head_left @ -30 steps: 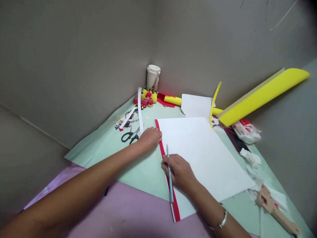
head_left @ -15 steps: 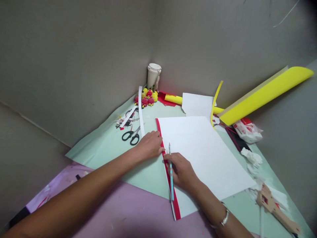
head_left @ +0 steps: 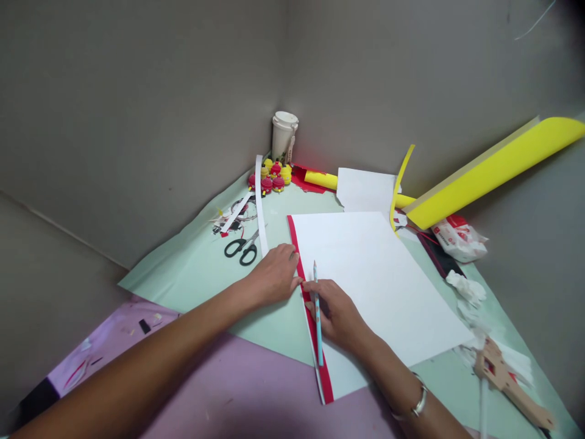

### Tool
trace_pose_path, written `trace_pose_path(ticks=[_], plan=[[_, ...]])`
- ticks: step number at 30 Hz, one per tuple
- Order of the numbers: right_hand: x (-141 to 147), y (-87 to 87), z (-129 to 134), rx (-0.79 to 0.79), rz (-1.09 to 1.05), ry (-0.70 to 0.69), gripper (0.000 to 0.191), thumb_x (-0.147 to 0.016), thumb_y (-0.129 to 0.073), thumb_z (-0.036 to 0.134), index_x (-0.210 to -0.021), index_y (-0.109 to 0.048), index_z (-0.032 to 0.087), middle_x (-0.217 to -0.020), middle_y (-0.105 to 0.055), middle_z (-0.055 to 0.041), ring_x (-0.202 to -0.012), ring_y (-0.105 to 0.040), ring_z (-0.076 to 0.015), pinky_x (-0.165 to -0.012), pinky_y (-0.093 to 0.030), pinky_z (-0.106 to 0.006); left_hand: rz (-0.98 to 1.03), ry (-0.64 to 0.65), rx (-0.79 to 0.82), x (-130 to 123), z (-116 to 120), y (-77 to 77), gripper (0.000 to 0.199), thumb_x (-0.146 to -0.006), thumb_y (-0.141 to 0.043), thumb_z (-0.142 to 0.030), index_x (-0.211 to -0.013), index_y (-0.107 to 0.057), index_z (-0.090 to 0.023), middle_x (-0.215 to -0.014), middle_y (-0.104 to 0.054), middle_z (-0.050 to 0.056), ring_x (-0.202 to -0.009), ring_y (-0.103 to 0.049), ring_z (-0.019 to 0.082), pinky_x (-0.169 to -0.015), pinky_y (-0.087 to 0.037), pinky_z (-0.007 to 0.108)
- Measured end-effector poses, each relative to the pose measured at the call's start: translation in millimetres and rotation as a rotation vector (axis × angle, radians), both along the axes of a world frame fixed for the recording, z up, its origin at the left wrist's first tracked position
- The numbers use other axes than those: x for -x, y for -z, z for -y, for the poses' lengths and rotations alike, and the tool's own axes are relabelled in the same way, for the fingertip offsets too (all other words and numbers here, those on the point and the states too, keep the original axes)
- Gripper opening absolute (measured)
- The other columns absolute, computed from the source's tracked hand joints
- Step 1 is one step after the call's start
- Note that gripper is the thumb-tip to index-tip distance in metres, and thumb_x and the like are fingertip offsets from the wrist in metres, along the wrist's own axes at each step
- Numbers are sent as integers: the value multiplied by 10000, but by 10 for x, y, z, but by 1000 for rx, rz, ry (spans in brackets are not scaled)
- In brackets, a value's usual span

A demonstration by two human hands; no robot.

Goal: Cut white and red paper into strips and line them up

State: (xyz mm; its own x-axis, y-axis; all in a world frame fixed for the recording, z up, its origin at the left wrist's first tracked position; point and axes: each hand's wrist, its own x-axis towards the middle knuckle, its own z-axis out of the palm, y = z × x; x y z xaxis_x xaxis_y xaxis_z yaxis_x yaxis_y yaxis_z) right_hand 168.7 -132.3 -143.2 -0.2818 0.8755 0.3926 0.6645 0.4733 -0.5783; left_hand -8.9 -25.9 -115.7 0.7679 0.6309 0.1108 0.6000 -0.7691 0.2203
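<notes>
A large white sheet [head_left: 375,286] lies in front of me with a red strip [head_left: 326,381] along its left edge. My left hand [head_left: 278,273] is closed at that edge, fingers curled over the strip and thumb pressed near it. Just below, my right hand [head_left: 336,312] holds a light blue pencil [head_left: 319,335] tip upward, while its thumb and forefinger press on the red strip. The two hands nearly touch. Black-handled scissors [head_left: 247,250] and a long white paper strip [head_left: 259,207] lie just beyond my left hand.
At the back corner stand a white lidded cup [head_left: 284,135] and several red and yellow round pieces [head_left: 274,178]. A yellow sheet [head_left: 493,174] leans rightward near a tissue pack [head_left: 459,239]. A tan glue gun [head_left: 512,387] lies at right. Scraps [head_left: 231,219] lie left of the scissors.
Both hands stay at the red strip with almost the same grip. The view has shifted slightly; the sheet and the pencil are practically where they were.
</notes>
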Motion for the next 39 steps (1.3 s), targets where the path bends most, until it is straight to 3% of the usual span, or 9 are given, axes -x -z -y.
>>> trace_pose_path(ticks=[8, 14, 21, 30, 39], plan=[[-16, 25, -1, 21, -19, -16, 399, -866, -563, 108, -1229, -533, 271, -1065, -677, -78, -1013, -604, -251, -869, -526, -430, 63, 59, 1, 20, -35, 69, 347, -875, -547, -313, -1156, -548, -109, -1250, -552, 178, -1216, -478, 310, -1003, -402, 426], [-18, -6, 2, 62, -41, -9, 402, -867, -580, 117, -1230, -547, 288, -1079, -677, -64, -1019, -603, -240, -883, -522, -422, 35, 80, 41, 49, -20, 35, 477, -832, -560, -386, -1202, -516, -88, -1294, -528, 210, -1261, -450, 341, -1019, -384, 437], [-49, -35, 49, 95, -50, -43, 459, -862, -575, 116, -1282, -519, 293, -1227, -639, -58, -1171, -546, -240, -999, -468, -442, 13, 76, 49, 39, -13, 12, 510, -826, -559, -448, -1196, -511, -101, -1297, -535, 210, -1246, -463, 351, -1000, -386, 450], [-57, -3, 53, 83, -52, -43, 436, -860, -593, 130, -1262, -516, 283, -1180, -670, -63, -1185, -550, -243, -999, -479, -443, 17, 63, 40, 34, -4, 44, 621, -789, -594, -580, -1174, -517, -100, -1276, -539, 213, -1228, -473, 361, -998, -385, 455], [-49, -9, 49, 79, -46, -39, 445, -863, -598, 144, -1277, -509, 284, -1197, -655, -77, -1185, -550, -259, -989, -487, -467, 25, 53, 55, 29, 2, 51, 693, -749, -637, -605, -1201, -507, -96, -1290, -531, 216, -1251, -454, 369, -1028, -363, 468]])
